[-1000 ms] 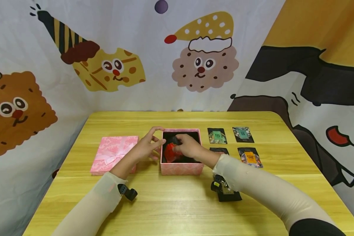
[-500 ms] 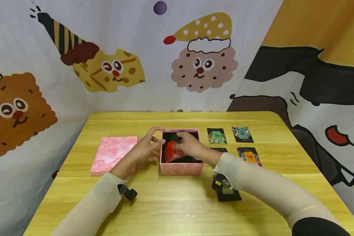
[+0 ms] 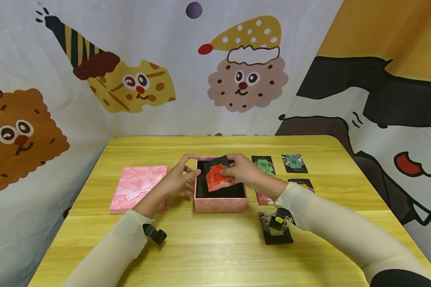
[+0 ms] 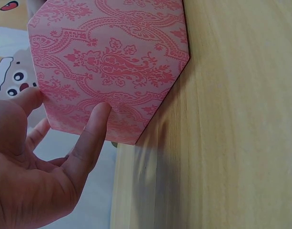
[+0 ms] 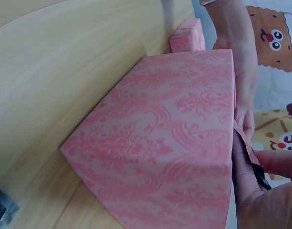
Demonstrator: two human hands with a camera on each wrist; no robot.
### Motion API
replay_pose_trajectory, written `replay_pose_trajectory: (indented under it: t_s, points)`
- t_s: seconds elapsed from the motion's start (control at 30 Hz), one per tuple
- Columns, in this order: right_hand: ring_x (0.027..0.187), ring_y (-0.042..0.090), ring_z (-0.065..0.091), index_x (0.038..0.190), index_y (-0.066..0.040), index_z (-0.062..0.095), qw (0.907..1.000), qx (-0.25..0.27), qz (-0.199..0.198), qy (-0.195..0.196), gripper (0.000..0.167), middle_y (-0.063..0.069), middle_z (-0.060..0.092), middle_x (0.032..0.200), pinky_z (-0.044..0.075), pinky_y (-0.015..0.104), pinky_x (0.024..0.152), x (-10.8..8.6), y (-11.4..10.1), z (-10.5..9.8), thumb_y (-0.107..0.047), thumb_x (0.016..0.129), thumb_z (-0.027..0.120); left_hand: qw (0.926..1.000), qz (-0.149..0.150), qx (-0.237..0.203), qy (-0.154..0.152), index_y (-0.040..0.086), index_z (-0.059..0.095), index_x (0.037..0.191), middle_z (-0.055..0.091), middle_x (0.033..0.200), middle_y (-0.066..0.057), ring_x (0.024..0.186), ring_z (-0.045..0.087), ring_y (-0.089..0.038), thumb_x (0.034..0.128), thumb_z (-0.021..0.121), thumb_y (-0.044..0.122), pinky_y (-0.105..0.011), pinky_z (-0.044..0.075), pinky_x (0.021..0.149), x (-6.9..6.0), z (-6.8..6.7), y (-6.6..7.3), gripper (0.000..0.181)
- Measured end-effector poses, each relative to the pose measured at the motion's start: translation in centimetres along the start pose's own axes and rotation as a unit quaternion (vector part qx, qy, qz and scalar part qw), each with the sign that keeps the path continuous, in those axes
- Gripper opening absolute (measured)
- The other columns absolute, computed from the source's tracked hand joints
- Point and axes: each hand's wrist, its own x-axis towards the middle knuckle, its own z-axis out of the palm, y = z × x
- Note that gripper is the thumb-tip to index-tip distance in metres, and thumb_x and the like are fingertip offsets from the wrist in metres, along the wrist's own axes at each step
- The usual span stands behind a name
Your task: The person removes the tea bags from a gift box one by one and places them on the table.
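Note:
A pink patterned gift box with a black inside stands lidless mid-table. Above its opening, my right hand pinches a red-and-black sachet, thumb on the printed face. In the right wrist view only a thin edge of the sachet shows beside the fingers. My left hand is at the box's left side, its thumb at the rim. Seen from the left wrist, that hand has a fairly straight finger touching the patterned wall.
The pink lid with a ribbon bow lies left of the box. On the right lie a green-labelled sachet, a teal-labelled one, a partly hidden pink one, an orange one and a nearer black one.
My right hand has lifted the red-and-black sachet up from inside the box and shifted slightly right, turning its printed face into view. My left hand has stayed at the box.

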Motion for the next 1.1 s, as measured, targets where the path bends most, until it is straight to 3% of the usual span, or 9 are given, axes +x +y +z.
replay_pose_trajectory:
  t_s: [0.3,0.7,0.83,0.93,1.03,1.1]
  points:
    - [0.144,0.042,0.042,0.163,0.0,0.015,0.9996,0.025,0.015,0.006,0.078,0.029,0.019,0.166,0.052,0.057,0.102,-1.2,0.7,-1.9,-0.01,0.103,0.064,1.0,0.007,0.002,0.0,0.035,0.037,0.149,0.048,0.123,-0.024,0.084,0.069,-0.03,0.1033,0.065,0.033,-0.051,0.064,0.065,-0.1,0.0,0.1,0.053]
    - [0.139,0.044,0.047,0.163,0.0,0.003,0.9977,0.062,0.024,0.009,0.083,0.032,0.01,0.166,0.047,0.059,0.107,-3.3,1.9,-4.4,-0.009,0.105,0.061,1.0,0.008,0.002,0.001,0.035,0.038,0.148,0.047,0.124,-0.024,0.086,0.068,-0.031,0.1032,0.065,0.033,-0.052,0.064,0.066,0.0,0.0,0.0,0.053]
    - [0.101,0.029,0.067,0.164,0.0,0.007,0.9983,0.049,0.026,0.018,0.082,0.037,0.035,0.151,0.061,0.038,0.081,-4.1,2.0,-5.1,-0.011,0.104,0.062,1.0,0.008,0.002,0.002,0.035,0.037,0.149,0.047,0.124,-0.024,0.086,0.067,-0.031,0.1032,0.065,0.034,-0.052,0.064,0.065,0.0,0.0,-0.1,0.053]
    - [0.066,0.014,0.055,0.164,-0.002,0.009,0.9975,0.06,0.028,0.025,0.08,0.027,0.061,0.115,0.051,0.027,0.056,-4.6,2.3,-5.6,-0.01,0.104,0.062,1.0,0.008,0.001,0.001,0.035,0.037,0.149,0.047,0.124,-0.024,0.086,0.067,-0.032,0.1034,0.065,0.034,-0.052,0.064,0.066,0.0,0.0,-0.2,0.053]
    - [0.061,0.01,0.054,0.164,-0.001,0.006,0.997,0.068,0.027,0.025,0.082,0.015,0.061,0.096,0.053,0.025,0.057,-5.1,2.7,-6.2,-0.009,0.105,0.061,1.0,0.009,-0.001,0.0,0.035,0.037,0.149,0.046,0.124,-0.024,0.087,0.067,-0.033,0.1045,0.064,0.031,-0.053,0.064,0.066,0.0,0.0,-0.3,0.052]
    - [0.072,0.012,0.059,0.164,0.0,0.002,0.9973,0.065,0.024,0.024,0.083,0.023,0.06,0.111,0.058,0.029,0.067,-5.5,2.9,-6.7,-0.01,0.105,0.06,1.0,0.009,0.0,-0.001,0.035,0.037,0.149,0.046,0.125,-0.024,0.088,0.067,-0.034,0.1049,0.063,0.03,-0.053,0.064,0.066,0.1,0.0,-0.3,0.051]
